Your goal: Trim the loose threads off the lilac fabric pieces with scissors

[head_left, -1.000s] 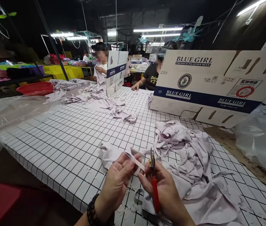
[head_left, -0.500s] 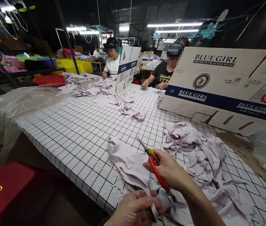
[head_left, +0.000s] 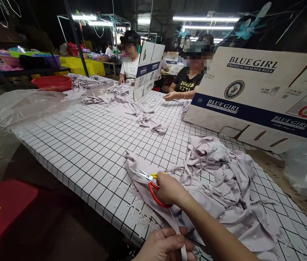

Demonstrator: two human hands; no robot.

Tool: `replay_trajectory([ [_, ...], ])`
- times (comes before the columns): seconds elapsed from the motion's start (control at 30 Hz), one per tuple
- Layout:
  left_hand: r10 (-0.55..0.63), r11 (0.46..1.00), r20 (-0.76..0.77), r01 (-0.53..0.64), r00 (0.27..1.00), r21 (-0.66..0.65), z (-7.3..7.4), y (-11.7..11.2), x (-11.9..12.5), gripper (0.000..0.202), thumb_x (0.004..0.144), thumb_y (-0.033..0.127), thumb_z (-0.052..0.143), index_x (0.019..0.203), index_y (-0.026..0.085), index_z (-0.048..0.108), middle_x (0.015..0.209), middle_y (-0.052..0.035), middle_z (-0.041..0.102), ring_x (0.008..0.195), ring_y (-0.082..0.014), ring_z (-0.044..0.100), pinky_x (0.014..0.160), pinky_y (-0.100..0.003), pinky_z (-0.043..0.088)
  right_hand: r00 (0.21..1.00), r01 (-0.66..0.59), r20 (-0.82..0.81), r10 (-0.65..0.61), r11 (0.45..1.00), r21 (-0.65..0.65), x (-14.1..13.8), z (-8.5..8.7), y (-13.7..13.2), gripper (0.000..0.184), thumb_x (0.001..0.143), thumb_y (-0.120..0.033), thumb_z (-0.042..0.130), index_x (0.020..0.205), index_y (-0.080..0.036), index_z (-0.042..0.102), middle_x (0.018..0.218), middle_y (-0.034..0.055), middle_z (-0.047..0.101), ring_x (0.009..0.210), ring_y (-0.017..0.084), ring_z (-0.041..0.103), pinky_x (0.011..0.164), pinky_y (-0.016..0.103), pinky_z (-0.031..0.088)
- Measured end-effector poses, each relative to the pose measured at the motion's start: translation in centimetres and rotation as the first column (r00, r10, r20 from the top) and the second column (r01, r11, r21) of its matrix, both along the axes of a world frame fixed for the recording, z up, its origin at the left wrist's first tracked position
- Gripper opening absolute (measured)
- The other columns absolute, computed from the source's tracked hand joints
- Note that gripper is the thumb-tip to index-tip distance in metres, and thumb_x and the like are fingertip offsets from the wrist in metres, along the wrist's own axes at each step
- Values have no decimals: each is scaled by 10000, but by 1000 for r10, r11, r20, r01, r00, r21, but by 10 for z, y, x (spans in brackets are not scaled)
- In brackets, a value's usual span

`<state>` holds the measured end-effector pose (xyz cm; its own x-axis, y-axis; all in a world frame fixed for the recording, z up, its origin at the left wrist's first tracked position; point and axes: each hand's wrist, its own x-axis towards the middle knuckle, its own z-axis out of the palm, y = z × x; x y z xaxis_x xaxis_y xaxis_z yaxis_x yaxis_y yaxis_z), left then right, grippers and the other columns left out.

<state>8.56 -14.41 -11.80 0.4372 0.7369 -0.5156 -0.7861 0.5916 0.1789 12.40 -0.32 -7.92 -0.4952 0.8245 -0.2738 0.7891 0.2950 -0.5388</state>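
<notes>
Scissors (head_left: 156, 192) with red and yellow handles are gripped in my right hand (head_left: 169, 188). Their blades point to the upper left and lie over a pale lilac cloth piece (head_left: 137, 163). At the table's near edge, my left hand (head_left: 164, 244) pinches a narrow fabric strip (head_left: 175, 226) that runs up to this piece. To the right is a heaped pile of the same pale fabric (head_left: 221, 170). Small fabric clippings (head_left: 141, 217) lie scattered by the near edge.
A printed cardboard sheet (head_left: 240, 90) stands upright at the right, another cardboard piece (head_left: 148, 69) farther back. More fabric (head_left: 142, 112) lies across the checked table (head_left: 88, 152). Two people sit opposite. A red basket (head_left: 51, 83), clear plastic (head_left: 28, 108) and a red stool (head_left: 7, 214) are at left.
My right hand has moved the scissors left and slightly down, onto the cloth piece. My left hand keeps its pinch on the strip, slightly farther right. A person opposite has moved a hand.
</notes>
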Motion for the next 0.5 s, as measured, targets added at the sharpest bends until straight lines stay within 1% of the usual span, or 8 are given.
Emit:
replay_trajectory([
  [0.1,60,998,10,-60,998,0,-1,3,1,407,598,281,892,900,81,706,674,-54,692,616,-179,674,644,-272,446,992,58,-115,-61,998,-29,-6,-2,8,327,532,-58,690,524,-225,409,578,8,531,546,163,489,483,261,273],
  [0.13,92,996,12,-92,996,2,0,4,0,402,610,297,888,897,85,703,652,-44,680,598,-171,665,646,-274,450,981,81,-170,-88,996,-47,-8,0,10,308,537,-74,688,529,-225,420,561,-3,521,525,155,478,473,258,285],
  [0.2,166,986,-4,-166,986,31,5,7,-3,384,644,324,869,897,92,697,628,-31,660,576,-157,650,641,-273,455,939,138,-306,-159,987,-87,-8,8,16,222,593,-153,671,602,-226,462,562,-21,518,501,147,477,458,253,325],
  [0.27,254,964,-63,-248,965,94,13,12,-7,356,684,348,841,892,100,693,643,-29,657,583,-148,645,643,-267,461,856,211,-457,-243,970,-121,-2,20,22,172,673,-272,628,702,-233,463,604,-35,519,508,141,496,466,255,379],
  [0.37,373,921,-185,-337,909,196,29,20,-14,368,679,399,835,867,113,699,698,-39,675,618,-144,654,663,-257,478,690,348,-630,-355,927,-140,19,36,25,253,721,-429,573,746,-245,401,641,-55,467,539,129,498,511,258,428],
  [0.43,413,902,-249,-354,876,247,36,24,-17,405,650,434,844,863,119,706,712,-39,680,608,-136,650,646,-246,481,604,445,-680,-416,884,-145,41,37,22,292,714,-463,580,732,-250,380,621,-67,429,526,123,478,509,255,422],
  [0.5,425,893,-308,-338,851,298,38,28,-19,431,654,469,828,881,122,710,710,-37,675,573,-120,631,600,-227,469,567,511,-676,-470,845,-158,64,30,14,305,679,-435,642,708,-248,403,573,-72,429,484,124,468,466,252,395],
])
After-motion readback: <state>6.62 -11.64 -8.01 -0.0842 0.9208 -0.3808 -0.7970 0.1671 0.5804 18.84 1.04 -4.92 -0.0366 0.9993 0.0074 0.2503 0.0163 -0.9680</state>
